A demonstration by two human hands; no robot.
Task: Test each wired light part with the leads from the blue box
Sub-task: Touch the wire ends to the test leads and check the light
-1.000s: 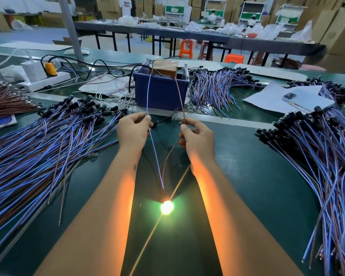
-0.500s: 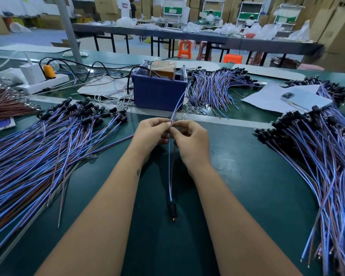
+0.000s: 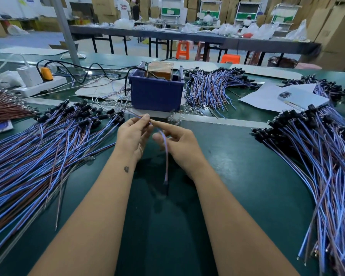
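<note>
A: What are the hands doing?

B: The left hand (image 3: 134, 136) pinches the free wire ends of one wired light part (image 3: 165, 156) between thumb and fingers, just in front of the blue box (image 3: 156, 92). The right hand (image 3: 179, 144) is beside it, fingers loosely curled, forefinger tip touching the wires near the pinch. I can't tell whether it grips them.

A: And the part itself?

B: It hangs from the pinch toward the person, its dark lamp head (image 3: 166, 185) low over the green mat (image 3: 217, 176), in front of the box.

A: What changed?

B: A second ago the two wires were spread apart, one in each hand, and the lamp glowed bright. Half a second ago the hands had come together and it was dark. Now the wires are gathered in one pinch and the lamp is unlit. I'd judge this piece has passed and is about to be set aside.

A: Counts?

B: One part in hand, one blue box. Left of the box lies one big heap of parts (image 3: 38, 156), right of it another heap (image 3: 317, 156), and a smaller bundle (image 3: 211, 86) just beside its right wall. Far too many to count singly.
</note>
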